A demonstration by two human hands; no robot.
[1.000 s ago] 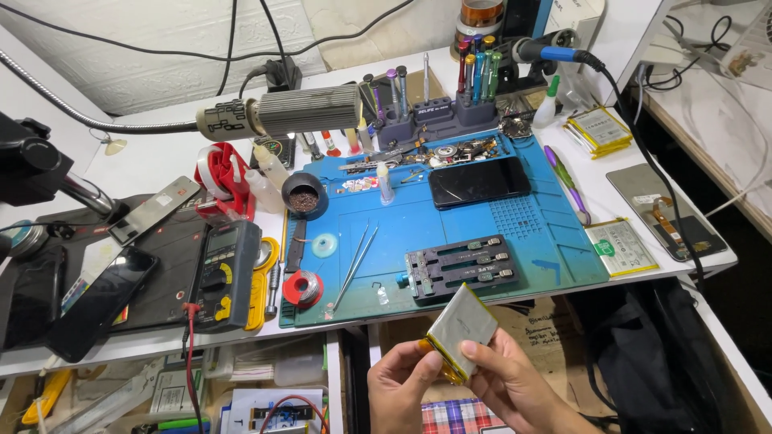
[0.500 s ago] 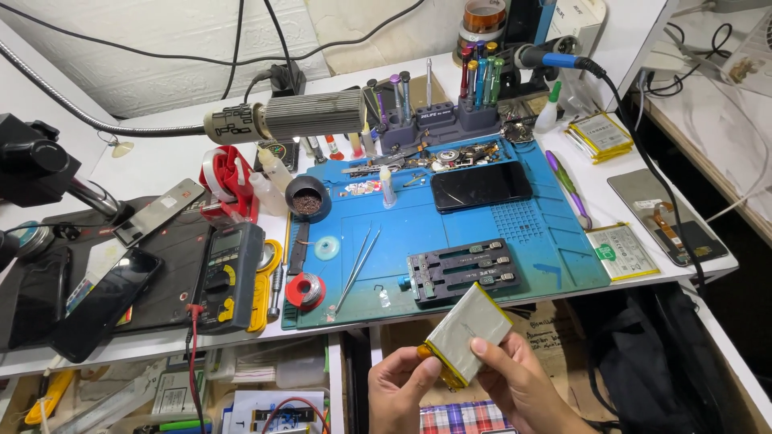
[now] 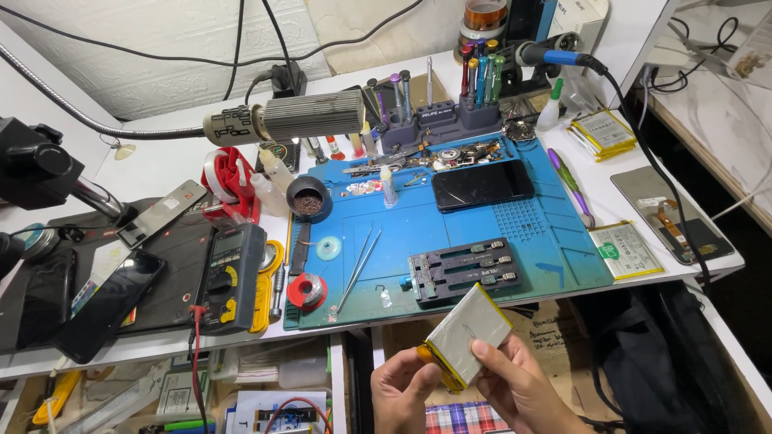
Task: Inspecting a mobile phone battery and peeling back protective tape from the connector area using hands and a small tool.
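Your left hand (image 3: 406, 391) and right hand (image 3: 515, 386) pinch the flat silver battery pouch (image 3: 470, 329) by its edges; it looks light, soft-skinned and puncture-prone, so avoid bending.

Surface: white workbench (image 3: 161, 165).
Centre: blue work mat (image 3: 482, 233), flat on it.
Left: black mat (image 3: 173, 277) and multimeter (image 3: 229, 277).
Right: two flat batteries (image 3: 599, 130) (image 3: 627, 251), lying well apart.

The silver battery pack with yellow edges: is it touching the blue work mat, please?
Apart. The head view shows the battery pack held by both hands, left hand and right hand, in front of the bench, clear of the blue mat.
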